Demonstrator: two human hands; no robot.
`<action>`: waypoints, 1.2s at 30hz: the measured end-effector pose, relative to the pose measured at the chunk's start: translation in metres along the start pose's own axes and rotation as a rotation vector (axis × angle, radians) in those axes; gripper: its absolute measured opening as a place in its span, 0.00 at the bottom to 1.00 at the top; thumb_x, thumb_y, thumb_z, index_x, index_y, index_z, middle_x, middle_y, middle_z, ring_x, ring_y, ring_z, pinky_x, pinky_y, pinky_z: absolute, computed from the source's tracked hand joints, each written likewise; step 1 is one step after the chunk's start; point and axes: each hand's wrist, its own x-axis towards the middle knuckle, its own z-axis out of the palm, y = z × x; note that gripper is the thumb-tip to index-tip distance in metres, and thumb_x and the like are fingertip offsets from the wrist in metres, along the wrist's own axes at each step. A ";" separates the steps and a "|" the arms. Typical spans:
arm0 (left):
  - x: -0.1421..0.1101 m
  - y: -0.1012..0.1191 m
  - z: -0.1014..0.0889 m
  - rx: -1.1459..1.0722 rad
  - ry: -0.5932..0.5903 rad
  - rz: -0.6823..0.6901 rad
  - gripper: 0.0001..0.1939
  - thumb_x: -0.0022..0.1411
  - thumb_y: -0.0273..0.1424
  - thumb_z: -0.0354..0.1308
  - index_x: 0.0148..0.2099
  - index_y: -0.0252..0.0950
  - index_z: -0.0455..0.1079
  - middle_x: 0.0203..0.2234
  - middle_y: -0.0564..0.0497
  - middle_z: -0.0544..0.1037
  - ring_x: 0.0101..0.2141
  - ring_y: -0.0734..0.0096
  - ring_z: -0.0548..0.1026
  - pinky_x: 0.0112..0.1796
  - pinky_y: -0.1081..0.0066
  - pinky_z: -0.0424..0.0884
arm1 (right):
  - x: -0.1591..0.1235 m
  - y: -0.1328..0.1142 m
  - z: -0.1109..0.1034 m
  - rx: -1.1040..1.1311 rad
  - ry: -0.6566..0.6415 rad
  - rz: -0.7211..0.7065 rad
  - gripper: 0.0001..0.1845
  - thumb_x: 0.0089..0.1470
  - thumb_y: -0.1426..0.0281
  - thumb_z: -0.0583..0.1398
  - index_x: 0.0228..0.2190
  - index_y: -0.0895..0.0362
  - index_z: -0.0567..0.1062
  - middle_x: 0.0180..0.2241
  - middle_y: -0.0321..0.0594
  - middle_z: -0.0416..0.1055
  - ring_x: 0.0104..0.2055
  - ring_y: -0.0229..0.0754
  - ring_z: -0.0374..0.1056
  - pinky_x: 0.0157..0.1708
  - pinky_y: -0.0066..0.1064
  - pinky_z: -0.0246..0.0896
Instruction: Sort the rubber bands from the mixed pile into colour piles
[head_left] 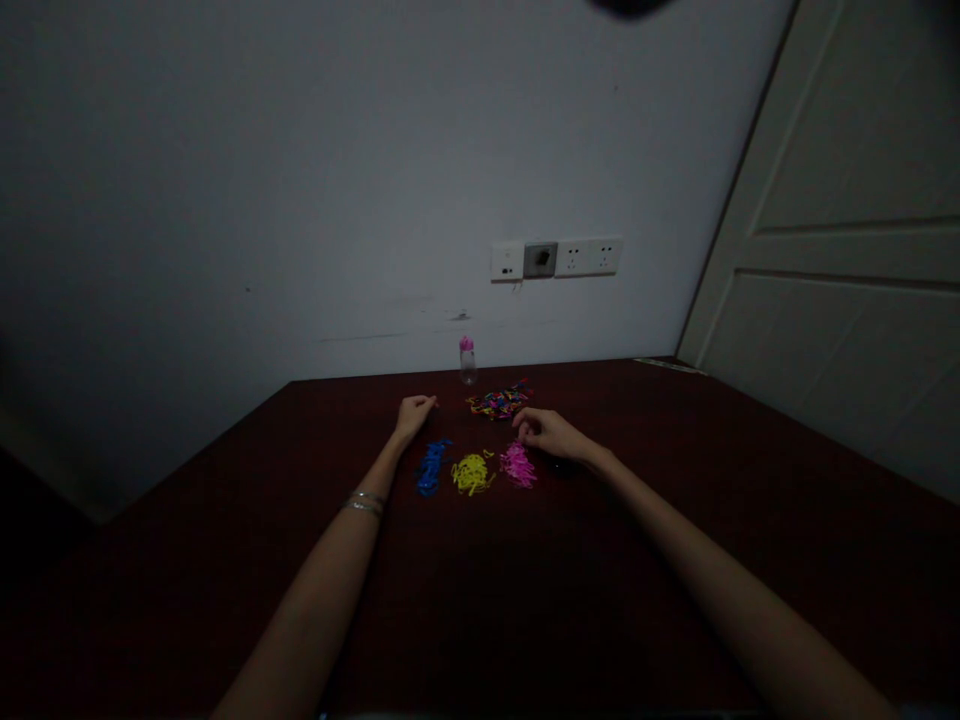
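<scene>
My left hand [416, 412] rests on the table, its fingers curled closed beyond a pile of blue rubber bands [432, 468]; what it holds, if anything, is too small to tell. Above a pile of pink rubber bands [518, 466] is my right hand [553, 434], fingers bent together in a pinch, with their contents hidden. Between the blue and pink piles lies a pile of yellow rubber bands [472, 474]. A heap of mixed-colour rubber bands [499, 402] spreads just past my right fingertips. Something dark and small sits under my right palm, hard to make out.
A clear bottle with a pink top [468, 366] stands upright behind the mixed heap, near the wall. The dark red table [480, 600] meets a pale wall with a row of sockets [556, 259]. A panelled door [840, 250] is at the right.
</scene>
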 end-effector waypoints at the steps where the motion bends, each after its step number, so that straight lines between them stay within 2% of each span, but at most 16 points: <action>1: 0.000 -0.001 0.000 -0.002 -0.001 -0.001 0.17 0.49 0.41 0.54 0.24 0.31 0.74 0.17 0.51 0.73 0.21 0.74 0.66 0.24 0.75 0.57 | 0.000 0.000 -0.001 0.004 -0.003 0.007 0.10 0.44 0.74 0.55 0.33 0.58 0.68 0.25 0.35 0.70 0.26 0.35 0.65 0.28 0.25 0.59; 6: 0.000 0.000 0.001 0.005 -0.012 0.003 0.18 0.50 0.41 0.54 0.25 0.31 0.74 0.16 0.52 0.72 0.20 0.75 0.65 0.23 0.75 0.57 | 0.001 0.009 -0.016 -0.019 0.129 0.039 0.10 0.43 0.71 0.56 0.32 0.58 0.71 0.26 0.36 0.70 0.28 0.36 0.65 0.28 0.26 0.59; 11: -0.002 0.008 0.001 0.157 -0.053 0.014 0.18 0.51 0.41 0.53 0.27 0.30 0.75 0.16 0.52 0.72 0.22 0.73 0.67 0.24 0.75 0.58 | -0.008 0.042 -0.044 -0.002 0.352 0.137 0.12 0.41 0.68 0.57 0.31 0.59 0.72 0.25 0.36 0.70 0.26 0.36 0.65 0.25 0.25 0.58; 16: -0.003 0.021 0.009 0.326 -0.137 0.066 0.15 0.52 0.38 0.54 0.32 0.32 0.76 0.26 0.49 0.77 0.29 0.70 0.72 0.31 0.75 0.64 | -0.023 0.080 -0.066 0.013 0.582 0.254 0.13 0.38 0.65 0.59 0.28 0.59 0.73 0.22 0.37 0.71 0.23 0.36 0.64 0.23 0.26 0.57; 20: -0.009 0.039 0.021 0.442 -0.264 0.138 0.14 0.53 0.38 0.55 0.38 0.36 0.75 0.35 0.49 0.78 0.36 0.67 0.73 0.36 0.74 0.65 | -0.030 0.093 -0.070 0.093 0.691 0.305 0.14 0.38 0.62 0.59 0.28 0.59 0.72 0.21 0.38 0.71 0.21 0.37 0.65 0.21 0.26 0.57; 26: -0.020 0.054 0.038 0.560 -0.358 0.204 0.14 0.55 0.34 0.55 0.43 0.37 0.74 0.40 0.47 0.76 0.40 0.66 0.72 0.39 0.73 0.66 | -0.031 0.092 -0.067 0.087 0.690 0.292 0.15 0.38 0.62 0.60 0.28 0.59 0.72 0.19 0.38 0.71 0.21 0.38 0.65 0.20 0.26 0.56; 36: -0.029 0.059 0.039 0.652 -0.322 0.232 0.12 0.57 0.32 0.53 0.42 0.37 0.73 0.41 0.47 0.74 0.42 0.65 0.71 0.40 0.73 0.66 | -0.031 0.099 -0.065 0.025 0.667 0.292 0.15 0.41 0.61 0.59 0.29 0.59 0.73 0.19 0.39 0.71 0.21 0.38 0.66 0.20 0.26 0.56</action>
